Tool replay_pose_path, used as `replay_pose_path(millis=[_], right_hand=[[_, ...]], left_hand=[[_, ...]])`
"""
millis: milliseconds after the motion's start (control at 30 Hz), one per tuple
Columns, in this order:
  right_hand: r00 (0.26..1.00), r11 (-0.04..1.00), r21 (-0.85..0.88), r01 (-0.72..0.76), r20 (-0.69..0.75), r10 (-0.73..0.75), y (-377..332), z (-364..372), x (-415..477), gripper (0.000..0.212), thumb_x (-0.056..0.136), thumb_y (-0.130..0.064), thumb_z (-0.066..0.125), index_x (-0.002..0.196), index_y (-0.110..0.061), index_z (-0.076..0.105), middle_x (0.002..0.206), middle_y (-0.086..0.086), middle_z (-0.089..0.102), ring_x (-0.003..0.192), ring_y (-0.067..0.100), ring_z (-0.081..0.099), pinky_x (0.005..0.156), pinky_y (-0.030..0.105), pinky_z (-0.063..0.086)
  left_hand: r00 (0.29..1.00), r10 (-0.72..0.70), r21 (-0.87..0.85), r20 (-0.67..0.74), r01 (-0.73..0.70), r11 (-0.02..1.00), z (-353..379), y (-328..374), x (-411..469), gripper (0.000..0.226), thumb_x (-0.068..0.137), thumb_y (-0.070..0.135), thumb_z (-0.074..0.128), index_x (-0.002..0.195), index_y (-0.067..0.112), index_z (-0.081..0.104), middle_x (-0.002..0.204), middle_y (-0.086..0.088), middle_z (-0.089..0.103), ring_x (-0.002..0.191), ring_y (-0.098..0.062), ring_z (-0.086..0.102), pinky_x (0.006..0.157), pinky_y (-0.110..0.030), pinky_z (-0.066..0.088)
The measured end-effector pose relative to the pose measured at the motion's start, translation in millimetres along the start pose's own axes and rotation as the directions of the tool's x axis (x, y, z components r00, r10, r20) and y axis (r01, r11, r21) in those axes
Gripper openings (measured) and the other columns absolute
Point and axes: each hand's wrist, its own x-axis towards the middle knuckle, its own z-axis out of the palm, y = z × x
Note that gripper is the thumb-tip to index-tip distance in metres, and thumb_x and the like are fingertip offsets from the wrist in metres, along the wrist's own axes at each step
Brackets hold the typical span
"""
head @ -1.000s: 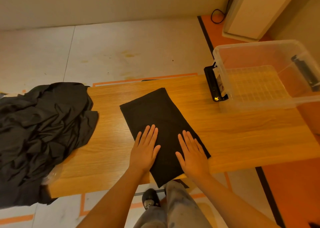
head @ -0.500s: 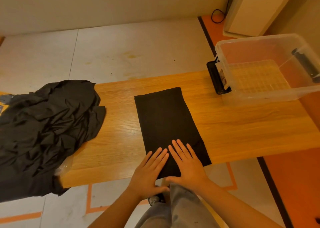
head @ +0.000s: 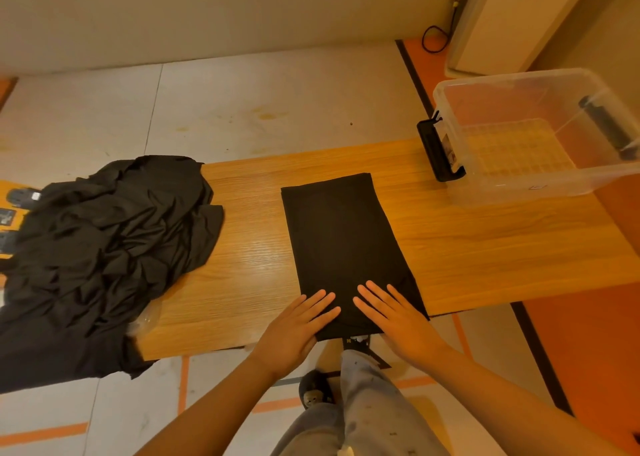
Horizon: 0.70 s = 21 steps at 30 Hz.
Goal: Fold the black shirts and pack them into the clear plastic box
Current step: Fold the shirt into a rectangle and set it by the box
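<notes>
Folded shirt (head: 343, 240): a long narrow black rectangle, mid-surface, long axis running away from you and angled a little to the left at the far end. Its near end hangs just over the near edge of the surface (head: 485, 247).

Your left grip (head: 294, 331): released, palm down, fingers straight and slightly spread. The fingertips lie on the shirt's near left corner, and the heel of the hand sits off the cloth at the surface edge.

Your right grip (head: 398, 320): released too, flat on the near right part of the shirt, fingers straight and fanned, pointing away and leftward. The two grips sit near each other but apart, with a strip of black cloth between the fingertips. Neither pinches or curls round the fabric.

Pile (head: 104, 247) of unfolded black shirts: a crumpled heap over the left end of the surface, spilling past its left and near edges. It is well apart from the folded shirt, with bare wood between.

Clear box (head: 554, 185): at the far right end of the surface, open at the top, its gridded floor visible through the walls. A black latch (head: 438, 150) hangs on its left end, and a second one (head: 609, 126) on the right.

Below the near edge you can see your trouser leg (head: 363, 403) and a shoe (head: 313, 386) on the floor (head: 242, 109).
</notes>
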Motion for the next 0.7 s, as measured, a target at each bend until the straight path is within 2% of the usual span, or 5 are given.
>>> replay_pose_path(millis=[167,367,500,600,700], right_hand=[[1.000,0.996,0.084,-0.018,0.019,0.017,7.5,-9.7,1.3,0.090,0.050,-0.019,0.094,0.132,-0.021,0.057,0.139,0.001,0.054,0.130,0.017,0.047,0.104,0.033,0.035],[0.966,0.889,0.379,-0.258,0.090,0.242,20.2,-46.6,0.4,0.050,0.095,-0.007,0.054,0.142,-0.023,0.045,0.145,-0.001,0.046,0.134,0.016,0.045,0.110,0.024,0.032],[0.921,0.721,0.580,-0.378,0.156,0.358,28.5,-118.2,11.6,0.018,0.096,-0.021,0.056,0.104,-0.036,0.062,0.096,-0.011,0.066,0.092,0.004,0.060,0.084,0.025,0.050],[0.924,0.636,0.674,-0.376,0.225,0.308,39.6,-181.7,16.9,0.013,0.094,-0.023,0.059,0.090,-0.033,0.065,0.084,-0.009,0.065,0.081,0.005,0.061,0.067,0.021,0.047],[0.940,0.615,0.711,-0.341,0.237,0.248,50.4,-238.2,24.6,0.015,0.094,-0.023,0.059,0.098,-0.016,0.072,0.092,0.006,0.070,0.089,0.020,0.066,0.077,0.034,0.053]], left_hand=[[0.987,-0.132,-0.409,0.087,0.156,0.899,-40.0,9.4,5.9,0.046,0.102,0.025,0.027,0.146,0.032,0.034,0.156,0.013,0.025,0.142,0.003,0.010,0.116,-0.018,0.003],[0.933,-0.255,-0.654,0.255,0.361,0.665,-77.2,0.9,19.4,0.036,0.105,0.021,0.032,0.131,0.032,0.054,0.132,0.004,0.058,0.120,-0.008,0.050,0.111,-0.030,0.035],[0.933,-0.277,-0.717,0.230,0.355,0.600,-116.2,-9.7,21.7,0.029,0.104,0.023,0.038,0.109,0.008,0.063,0.103,-0.014,0.064,0.098,-0.026,0.058,0.097,-0.046,0.044],[0.948,-0.256,-0.796,0.188,0.300,0.526,-160.4,-14.8,19.9,0.031,0.104,0.019,0.038,0.121,0.006,0.061,0.112,-0.013,0.066,0.106,-0.025,0.060,0.093,-0.033,0.048],[0.956,-0.255,-0.865,0.144,0.247,0.437,-211.1,-11.6,20.9,0.030,0.103,0.015,0.036,0.124,0.013,0.058,0.112,0.001,0.070,0.102,-0.010,0.066,0.082,-0.019,0.052]])
